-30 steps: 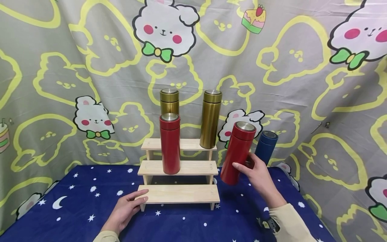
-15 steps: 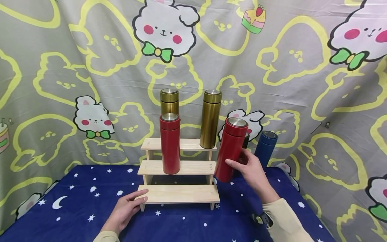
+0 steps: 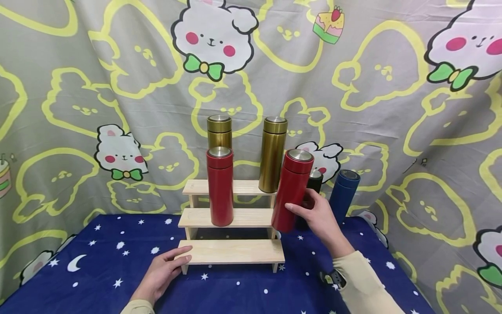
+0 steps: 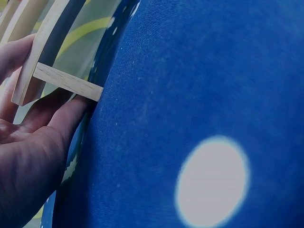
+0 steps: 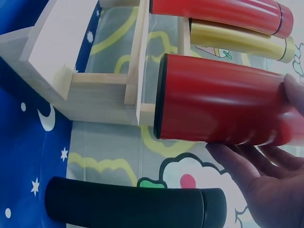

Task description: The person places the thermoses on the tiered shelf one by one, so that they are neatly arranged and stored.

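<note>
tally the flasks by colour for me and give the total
Red: 2, the standing red flask and the held red flask
Gold: 2, the left gold flask and the right gold flask
Black: 1, the black flask
Blue: 1, the blue flask
Total: 6

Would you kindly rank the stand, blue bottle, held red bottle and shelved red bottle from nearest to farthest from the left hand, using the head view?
1. Stand: touching the left hand.
2. Shelved red bottle: middle step.
3. Held red bottle: in the right hand.
4. Blue bottle: far right.
</note>
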The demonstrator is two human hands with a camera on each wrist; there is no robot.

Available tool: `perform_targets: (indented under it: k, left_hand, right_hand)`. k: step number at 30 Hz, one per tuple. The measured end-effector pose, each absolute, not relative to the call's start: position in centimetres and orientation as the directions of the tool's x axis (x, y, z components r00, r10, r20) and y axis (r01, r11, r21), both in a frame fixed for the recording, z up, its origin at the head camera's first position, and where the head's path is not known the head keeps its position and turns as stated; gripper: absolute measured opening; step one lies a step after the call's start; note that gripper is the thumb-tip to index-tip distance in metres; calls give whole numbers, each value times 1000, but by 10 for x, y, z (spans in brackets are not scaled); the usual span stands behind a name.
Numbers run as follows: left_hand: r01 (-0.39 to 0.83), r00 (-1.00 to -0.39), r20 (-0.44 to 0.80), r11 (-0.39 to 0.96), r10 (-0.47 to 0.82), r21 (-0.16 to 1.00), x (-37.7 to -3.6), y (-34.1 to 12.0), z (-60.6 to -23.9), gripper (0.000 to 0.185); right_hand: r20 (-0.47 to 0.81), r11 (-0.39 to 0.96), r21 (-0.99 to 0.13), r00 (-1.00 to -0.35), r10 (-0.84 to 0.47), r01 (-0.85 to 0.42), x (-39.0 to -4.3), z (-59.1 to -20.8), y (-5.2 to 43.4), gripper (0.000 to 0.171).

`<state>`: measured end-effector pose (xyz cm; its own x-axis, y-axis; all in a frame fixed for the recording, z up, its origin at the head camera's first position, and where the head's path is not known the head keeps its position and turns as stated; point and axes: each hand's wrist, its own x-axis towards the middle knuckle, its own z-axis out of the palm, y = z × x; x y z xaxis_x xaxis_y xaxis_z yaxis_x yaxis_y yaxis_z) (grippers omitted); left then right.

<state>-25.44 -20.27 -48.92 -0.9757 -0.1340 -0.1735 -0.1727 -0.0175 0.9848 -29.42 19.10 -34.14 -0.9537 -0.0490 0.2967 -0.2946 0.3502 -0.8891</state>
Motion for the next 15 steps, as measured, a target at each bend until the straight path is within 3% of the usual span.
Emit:
perform_targets:
  k: [15]
  left_hand:
    - [-170, -976, -170, -10, -134, 985, -253, -203, -489, 44]
  right_hand:
    - [298, 313, -900, -952, -66, -303, -303, -340, 179, 68]
